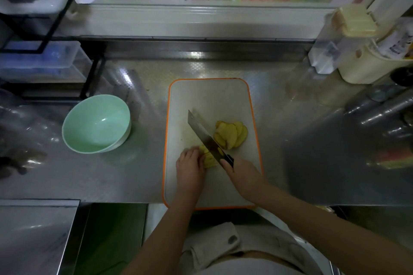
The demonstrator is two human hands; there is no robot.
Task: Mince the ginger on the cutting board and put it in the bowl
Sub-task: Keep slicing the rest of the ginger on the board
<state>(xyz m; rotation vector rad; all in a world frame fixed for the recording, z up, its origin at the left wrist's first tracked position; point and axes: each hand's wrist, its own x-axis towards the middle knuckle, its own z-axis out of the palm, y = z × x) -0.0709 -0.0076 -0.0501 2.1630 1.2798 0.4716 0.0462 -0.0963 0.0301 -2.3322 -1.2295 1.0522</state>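
Now, bowl: a pale green round bowl (96,124) stands on the steel counter (290,140), left of the board and apart from it; nothing shows inside it.
Board: a white rectangular cutting board with an orange rim (210,98) lies in the middle of the counter, its near edge at the counter's front.
Ginger, sliced: a fan of pale yellow ginger slices (231,134) lies on the board's right half, just right of the blade.
Ginger, under the hand: a small yellow stack of ginger pieces (209,158) sits on the board between the two hands, touching the blade's left face.
Knife: a broad steel cleaver with a dark handle (204,135) slants across the board, tip pointing up and left, edge down on the stack.
Left hand (190,166): fingers curled together and pressed on the stack's left side, pinning it to the board.
Right hand (242,174): closed tight around the cleaver's handle, forefinger lying along the blade's base.
Other containers: clear plastic boxes (42,62) on a black rack at far left; contents too blurred to tell.
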